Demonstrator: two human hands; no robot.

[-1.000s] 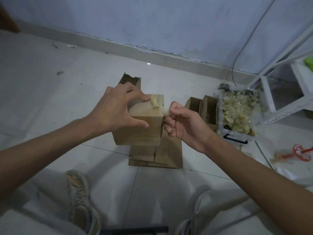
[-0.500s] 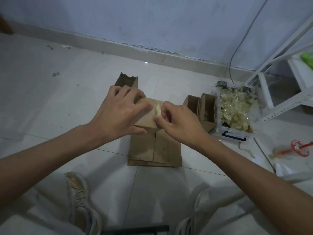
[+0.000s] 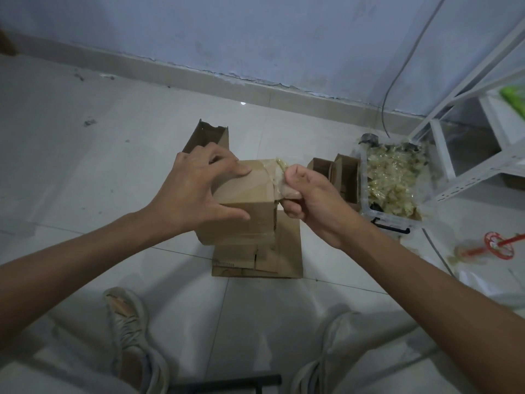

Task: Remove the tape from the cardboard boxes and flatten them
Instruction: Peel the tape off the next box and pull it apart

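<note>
Box (image 3: 244, 194) light, stiff cardboard | left hand (image 3: 196, 191) spread, bracing top | right hand (image 3: 309, 194) pinching sticky tape (image 3: 279, 173) at corner

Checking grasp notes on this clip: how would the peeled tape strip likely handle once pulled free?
Probably floppy and light: the tape crumples where the right hand pinches it. Likely clingy, since it bunches on itself. The left hand braces the box, suggesting that peeling takes some pull.
</note>
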